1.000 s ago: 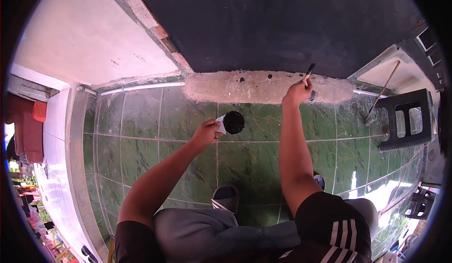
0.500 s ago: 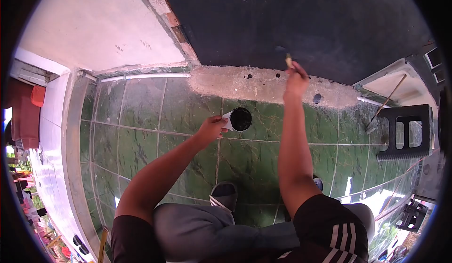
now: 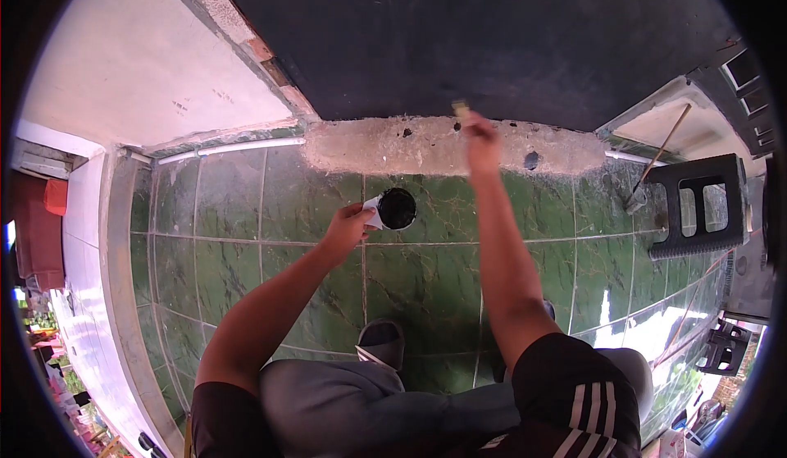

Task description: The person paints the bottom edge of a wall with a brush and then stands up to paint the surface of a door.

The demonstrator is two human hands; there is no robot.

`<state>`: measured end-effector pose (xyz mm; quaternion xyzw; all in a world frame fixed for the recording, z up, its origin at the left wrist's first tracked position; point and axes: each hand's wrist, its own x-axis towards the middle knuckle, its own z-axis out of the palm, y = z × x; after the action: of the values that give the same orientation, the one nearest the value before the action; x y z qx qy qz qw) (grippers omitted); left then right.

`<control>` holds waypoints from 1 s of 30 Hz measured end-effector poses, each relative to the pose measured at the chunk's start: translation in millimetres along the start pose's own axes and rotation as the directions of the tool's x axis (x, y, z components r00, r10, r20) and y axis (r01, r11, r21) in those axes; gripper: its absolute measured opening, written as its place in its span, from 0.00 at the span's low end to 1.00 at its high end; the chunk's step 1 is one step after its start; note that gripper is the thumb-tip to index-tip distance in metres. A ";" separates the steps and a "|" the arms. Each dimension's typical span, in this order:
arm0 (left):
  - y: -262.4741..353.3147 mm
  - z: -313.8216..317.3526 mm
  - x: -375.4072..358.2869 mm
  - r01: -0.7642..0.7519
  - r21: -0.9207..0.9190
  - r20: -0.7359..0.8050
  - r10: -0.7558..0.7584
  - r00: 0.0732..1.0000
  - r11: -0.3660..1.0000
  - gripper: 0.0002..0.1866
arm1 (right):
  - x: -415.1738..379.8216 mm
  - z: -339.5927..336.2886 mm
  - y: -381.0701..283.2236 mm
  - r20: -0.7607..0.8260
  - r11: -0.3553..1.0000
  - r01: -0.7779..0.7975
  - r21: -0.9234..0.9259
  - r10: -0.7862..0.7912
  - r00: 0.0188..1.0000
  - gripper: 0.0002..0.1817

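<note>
My left hand [image 3: 351, 224] is closed on the white side of a small container of black paint [image 3: 398, 209], held over the green tiled floor. My right hand [image 3: 482, 136], slightly blurred, grips a paintbrush [image 3: 461, 109] by its handle. The brush tip points up and overlaps the lower part of the black wall [image 3: 492, 40]. Below that wall runs a bare, rough strip of cement [image 3: 369, 146] with several black spots, and my right hand shows in front of it.
A black plastic stool [image 3: 701, 204] stands at the right, with a long thin stick [image 3: 660, 154] leaning beside it. A white pipe [image 3: 229, 150] runs along the base of the pale wall [image 3: 147, 64] at the left. My sandalled foot [image 3: 381, 343] rests on the green tiles [image 3: 426, 286].
My right hand has moved left and slightly down with the paintbrush. The whole view has shifted a little; my left hand keeps its hold on the paint container.
</note>
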<state>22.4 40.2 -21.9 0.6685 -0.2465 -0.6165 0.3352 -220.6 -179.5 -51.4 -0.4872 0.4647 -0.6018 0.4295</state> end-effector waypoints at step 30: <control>10.0 28.6 -5.4 -0.148 0.155 -0.253 0.185 0.950 0.977 0.28 | -33.8 18.3 36.4 0.199 0.986 -0.120 -0.114 0.141 0.970 0.11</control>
<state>-5.7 33.6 -11.2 0.7430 -0.2956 -0.4726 0.3704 -195.0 -156.5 -91.6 -0.5365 0.4786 -0.4942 0.4887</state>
